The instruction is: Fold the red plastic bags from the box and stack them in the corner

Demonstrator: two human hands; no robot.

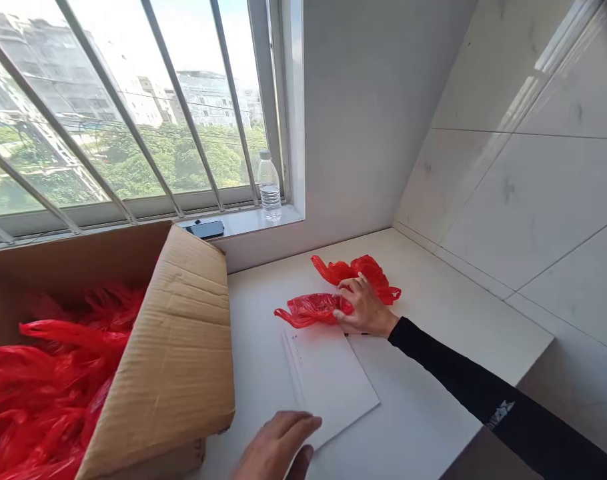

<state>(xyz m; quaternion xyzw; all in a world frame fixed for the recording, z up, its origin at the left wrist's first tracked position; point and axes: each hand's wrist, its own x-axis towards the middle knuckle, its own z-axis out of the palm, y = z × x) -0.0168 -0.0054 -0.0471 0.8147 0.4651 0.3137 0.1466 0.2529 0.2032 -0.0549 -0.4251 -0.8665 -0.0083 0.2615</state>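
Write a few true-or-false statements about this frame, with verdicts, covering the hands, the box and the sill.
1. The right hand rests on a red plastic bag on the white counter. True.
2. The left hand holds a bottle. False: the water bottle stands on the window sill; this hand lies at the near edge of a white sheet.
3. The cardboard box is empty. False: it holds red bags.
4. A dark phone lies on the sill, left of the bottle. True.
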